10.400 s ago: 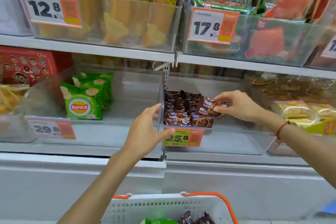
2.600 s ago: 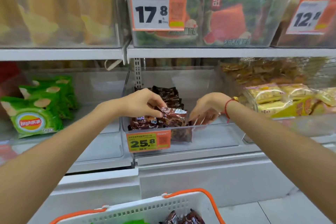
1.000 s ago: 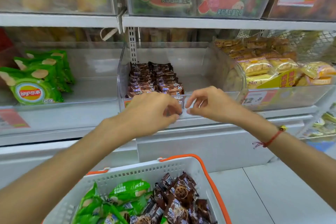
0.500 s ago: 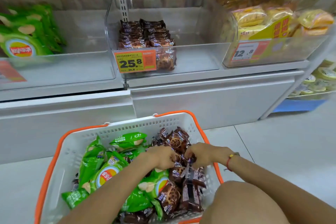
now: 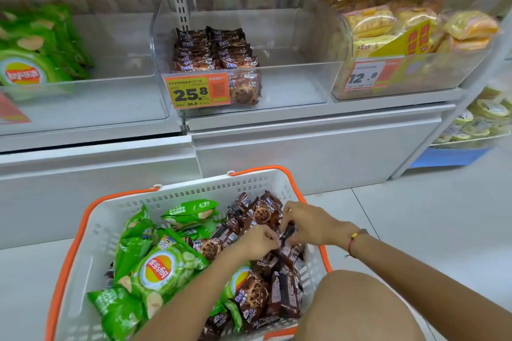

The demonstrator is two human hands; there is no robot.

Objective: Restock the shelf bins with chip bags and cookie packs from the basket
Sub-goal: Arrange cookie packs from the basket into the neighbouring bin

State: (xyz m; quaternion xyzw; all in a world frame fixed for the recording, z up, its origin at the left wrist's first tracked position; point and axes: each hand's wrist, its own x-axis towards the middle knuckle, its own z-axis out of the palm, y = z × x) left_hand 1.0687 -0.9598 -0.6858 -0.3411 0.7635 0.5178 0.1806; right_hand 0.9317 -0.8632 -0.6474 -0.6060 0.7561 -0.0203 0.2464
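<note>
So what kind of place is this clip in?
Most likely a shop aisle, a convenience store or supermarket. Clear shelf bins carry orange price tags, snack packs fill them, and a shopping basket of chip bags and cookie packs sits on the floor.

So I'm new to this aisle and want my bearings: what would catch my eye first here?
The white basket with orange handles on the floor, with green chip bags on its left and brown cookie packs on its right. Both hands, left hand and right hand, are in among the packs. Above, the clear middle bin, tagged 25.8, holds cookie packs only along its left side.
</note>
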